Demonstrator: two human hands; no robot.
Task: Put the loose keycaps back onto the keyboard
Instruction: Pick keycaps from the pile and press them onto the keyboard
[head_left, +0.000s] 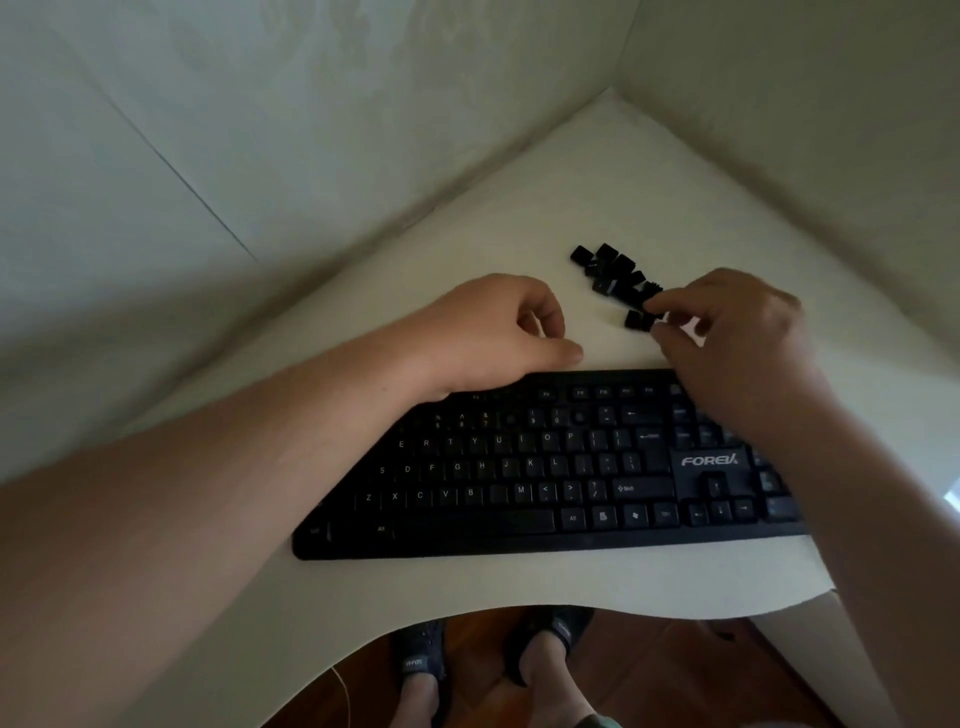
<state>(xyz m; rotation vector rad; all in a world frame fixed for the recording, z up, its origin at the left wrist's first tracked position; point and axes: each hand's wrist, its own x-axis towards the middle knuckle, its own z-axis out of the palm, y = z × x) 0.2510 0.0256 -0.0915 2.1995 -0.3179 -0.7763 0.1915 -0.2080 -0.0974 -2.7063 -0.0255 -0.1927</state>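
Head view: the right hand pinches one keycap at the near edge of the loose pile, behind the keyboard. The left hand rests loosely curled, holding nothing. A shallow fingertip pinch could drop the cap or scatter its neighbours.

I see black keyboard flat on white desk, long side facing me, left end a bit nearer. White letters on keys, "FOREV" logo on right part. Some gaps in number row w/ no caps, also one gap in bottom letter row btw B and M. Loose keycaps, small black pile, behind keyboard near back right, some tipped over. One keycap apart from pile, closest to keyboard.
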